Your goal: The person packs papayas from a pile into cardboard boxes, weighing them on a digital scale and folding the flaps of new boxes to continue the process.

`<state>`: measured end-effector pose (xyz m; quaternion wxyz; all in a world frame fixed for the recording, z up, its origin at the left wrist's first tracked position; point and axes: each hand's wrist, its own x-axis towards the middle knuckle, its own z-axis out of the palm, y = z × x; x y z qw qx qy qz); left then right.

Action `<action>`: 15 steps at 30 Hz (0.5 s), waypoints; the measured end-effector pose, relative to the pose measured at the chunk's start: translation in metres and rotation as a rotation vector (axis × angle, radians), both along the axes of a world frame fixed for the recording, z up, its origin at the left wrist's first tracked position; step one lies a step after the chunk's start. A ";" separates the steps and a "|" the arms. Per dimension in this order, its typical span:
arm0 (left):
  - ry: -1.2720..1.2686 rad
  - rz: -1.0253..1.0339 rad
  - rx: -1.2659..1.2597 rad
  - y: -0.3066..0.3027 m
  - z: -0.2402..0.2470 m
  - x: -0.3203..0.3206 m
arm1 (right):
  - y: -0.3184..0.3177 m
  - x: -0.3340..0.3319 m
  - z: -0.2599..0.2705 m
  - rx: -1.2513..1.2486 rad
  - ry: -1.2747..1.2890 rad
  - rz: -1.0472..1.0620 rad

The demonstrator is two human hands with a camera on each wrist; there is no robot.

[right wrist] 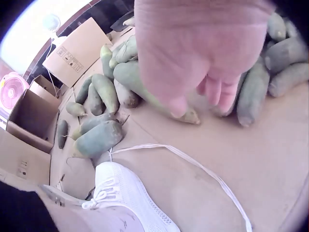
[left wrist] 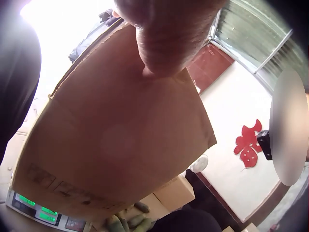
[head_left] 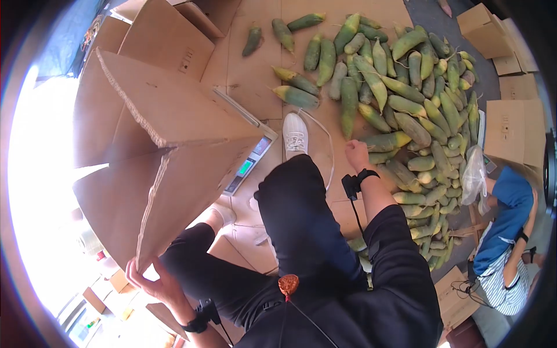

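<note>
Cardboard box [head_left: 156,156] hangs raised at the left, tilted on one corner above the weighing scale [head_left: 250,162], whose green display shows just past its edge. The left grip [head_left: 155,283] is closed on the box's lowest corner from below, one finger [left wrist: 164,43] pressed against the cardboard. Held by that corner, the box appears to ride clear of the scale on one arm.

In the middle a white shoe [head_left: 295,134] rests on flattened cardboard sheets [head_left: 255,75] that cover the floor, probably to keep the produce off the ground. A white string [right wrist: 193,162] curls beside the shoe.

Further right, the right grip [head_left: 355,152] hangs low with its fingers [right wrist: 212,92] loosely curled, holding nothing, just over the near edge of a heap of long green vegetables [head_left: 406,104]. Whether it touches one cannot be told. At the far right another person in blue [head_left: 510,214] crouches by the heap.
</note>
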<state>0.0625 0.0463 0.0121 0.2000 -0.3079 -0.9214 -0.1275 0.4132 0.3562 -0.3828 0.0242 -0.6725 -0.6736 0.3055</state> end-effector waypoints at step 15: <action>-0.056 0.048 -0.073 0.004 0.004 -0.001 | 0.058 -0.050 -0.034 -0.209 -0.207 -0.079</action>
